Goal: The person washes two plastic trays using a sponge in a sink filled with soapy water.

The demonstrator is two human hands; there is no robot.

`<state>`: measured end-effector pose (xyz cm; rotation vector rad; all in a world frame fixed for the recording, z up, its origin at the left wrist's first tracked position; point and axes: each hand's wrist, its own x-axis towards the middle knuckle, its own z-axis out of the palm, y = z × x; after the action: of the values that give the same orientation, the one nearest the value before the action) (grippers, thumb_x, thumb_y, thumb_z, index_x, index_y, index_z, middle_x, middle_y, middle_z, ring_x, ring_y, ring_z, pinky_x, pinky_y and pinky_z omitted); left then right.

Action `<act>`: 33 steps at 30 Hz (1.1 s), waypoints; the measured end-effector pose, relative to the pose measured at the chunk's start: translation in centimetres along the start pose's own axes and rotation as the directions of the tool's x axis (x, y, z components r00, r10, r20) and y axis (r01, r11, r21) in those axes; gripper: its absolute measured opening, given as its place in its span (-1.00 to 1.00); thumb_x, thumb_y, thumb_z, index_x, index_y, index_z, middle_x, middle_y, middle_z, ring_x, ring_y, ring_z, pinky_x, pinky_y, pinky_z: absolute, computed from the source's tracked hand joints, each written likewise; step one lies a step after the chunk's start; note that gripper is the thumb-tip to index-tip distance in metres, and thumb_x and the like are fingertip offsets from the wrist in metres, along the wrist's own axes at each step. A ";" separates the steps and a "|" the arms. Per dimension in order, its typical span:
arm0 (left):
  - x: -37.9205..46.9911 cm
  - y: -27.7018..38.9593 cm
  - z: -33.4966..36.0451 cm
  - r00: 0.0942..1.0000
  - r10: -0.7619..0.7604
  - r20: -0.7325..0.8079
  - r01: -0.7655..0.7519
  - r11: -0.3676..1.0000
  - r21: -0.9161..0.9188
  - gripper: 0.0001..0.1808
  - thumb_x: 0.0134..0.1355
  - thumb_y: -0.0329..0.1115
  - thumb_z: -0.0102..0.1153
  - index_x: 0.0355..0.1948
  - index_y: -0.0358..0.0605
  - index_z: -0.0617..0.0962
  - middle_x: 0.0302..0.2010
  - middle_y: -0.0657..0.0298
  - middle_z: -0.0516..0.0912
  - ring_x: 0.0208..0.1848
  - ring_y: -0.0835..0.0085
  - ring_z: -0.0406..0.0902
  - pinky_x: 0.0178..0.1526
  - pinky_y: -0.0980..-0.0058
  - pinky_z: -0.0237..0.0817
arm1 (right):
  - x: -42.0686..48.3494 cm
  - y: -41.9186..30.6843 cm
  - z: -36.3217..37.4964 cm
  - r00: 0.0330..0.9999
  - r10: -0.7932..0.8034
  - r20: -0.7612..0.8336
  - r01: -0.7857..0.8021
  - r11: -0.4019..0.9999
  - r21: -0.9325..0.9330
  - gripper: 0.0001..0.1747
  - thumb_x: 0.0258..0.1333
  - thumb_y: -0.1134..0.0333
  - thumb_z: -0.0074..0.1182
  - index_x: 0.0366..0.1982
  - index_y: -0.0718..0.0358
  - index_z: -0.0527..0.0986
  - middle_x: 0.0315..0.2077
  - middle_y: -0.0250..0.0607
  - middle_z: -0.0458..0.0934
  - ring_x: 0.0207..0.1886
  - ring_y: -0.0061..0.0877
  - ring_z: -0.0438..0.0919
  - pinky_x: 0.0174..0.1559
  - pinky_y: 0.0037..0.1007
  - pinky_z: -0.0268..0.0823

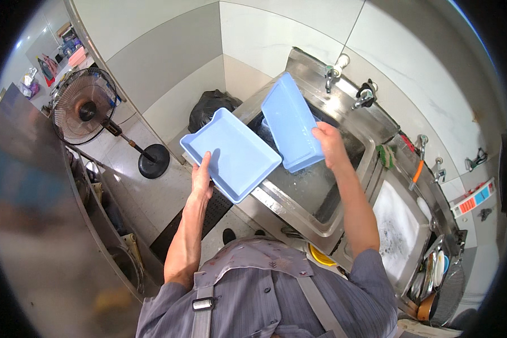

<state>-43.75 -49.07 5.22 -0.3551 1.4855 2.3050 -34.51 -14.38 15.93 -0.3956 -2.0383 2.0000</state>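
Observation:
My left hand (202, 179) grips the near left edge of a shallow light-blue plastic tray (236, 156), thumb inside, fingers hidden underneath. The tray tilts beside the stainless steel sink (274, 192), partly over its rim. In my right hand (330, 145) is a second light-blue plastic container (289, 120), held by its right edge and tilted above the sink basin. Water lies in the basin beneath it. More light-blue plastic shows partly behind this container; what it is cannot be told.
Taps (330, 76) line the wall behind the sink. A second basin with white suds (395, 228) is at right, near a rack of dishes (437, 268). A black bag (213, 110) sits in the corner. A standing fan (86, 110) and metal counter (46, 211) are at left.

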 end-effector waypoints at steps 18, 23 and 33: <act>-0.8 0.4 0.2 0.997 -0.017 0.074 0.021 0.998 -0.058 -0.10 0.26 0.33 0.05 0.35 -0.19 0.29 0.26 0.08 0.43 0.25 0.22 0.40 0.26 0.14 0.23 | -8.6 4.3 21.1 0.831 -0.193 0.522 0.556 0.238 -0.797 -0.77 0.12 0.42 -0.03 -0.20 0.42 0.43 -0.28 0.03 0.51 -0.20 -0.11 0.58 -0.22 -0.06 0.49; -0.4 -0.1 0.1 0.998 0.052 0.044 -0.050 0.998 -0.049 -0.30 0.24 -0.21 0.27 0.28 -0.33 0.27 0.12 0.01 0.52 0.13 0.21 0.49 0.20 0.20 0.33 | -8.2 4.2 20.0 0.747 -0.379 0.545 0.651 0.251 -0.717 -0.83 0.21 0.36 -0.02 -0.27 0.32 0.51 -0.34 -0.05 0.55 -0.24 -0.16 0.61 -0.27 -0.17 0.48; -1.2 0.2 1.1 0.998 0.053 -0.037 -0.051 0.997 0.052 -0.36 0.27 -0.23 0.21 0.27 -0.33 0.30 0.11 0.02 0.53 0.10 0.20 0.54 0.14 0.20 0.42 | 2.7 11.8 -0.9 0.976 -0.206 0.070 0.123 0.258 -0.958 -0.78 0.16 0.29 0.07 -0.25 0.27 0.58 -0.27 0.12 0.60 -0.22 0.03 0.62 -0.13 -0.01 0.47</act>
<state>-42.73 -48.38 6.30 -0.3530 1.5866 2.3082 -36.58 -12.37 4.17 -0.3990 -2.8641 0.3112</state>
